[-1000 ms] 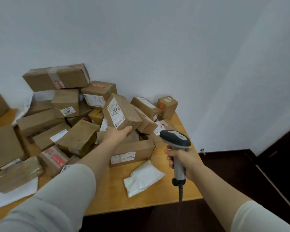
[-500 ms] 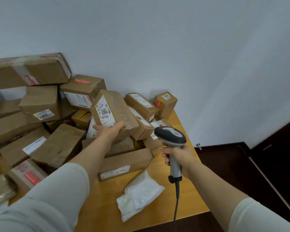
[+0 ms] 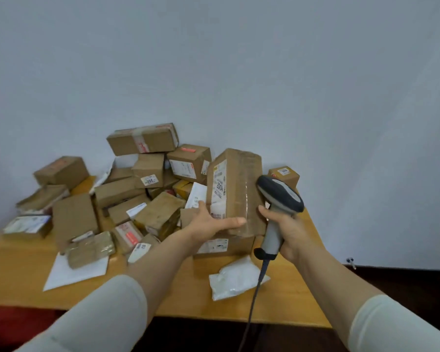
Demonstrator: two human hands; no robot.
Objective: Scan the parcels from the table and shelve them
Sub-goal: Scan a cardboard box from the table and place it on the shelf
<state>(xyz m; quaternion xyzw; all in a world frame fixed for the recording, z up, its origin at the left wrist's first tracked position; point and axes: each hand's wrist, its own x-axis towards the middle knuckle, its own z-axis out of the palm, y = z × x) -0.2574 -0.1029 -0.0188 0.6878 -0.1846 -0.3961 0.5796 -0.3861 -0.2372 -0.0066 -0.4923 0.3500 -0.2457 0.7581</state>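
Scanning is in hand: a parcel (image 3: 235, 191) is held upright above the tabletop (image 3: 163, 293), clamped by the fingers of the left hand (image 3: 210, 222); the scanner (image 3: 280, 196) is gripped in the right hand (image 3: 291, 233). Next, the label (image 3: 219, 189) must be turned toward the scanner.

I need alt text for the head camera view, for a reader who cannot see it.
A person's left hand holds up a brown parcel labelled 2004 while the right hand grips a barcode scanner beside it, above a wooden table piled with cardboard parcels.
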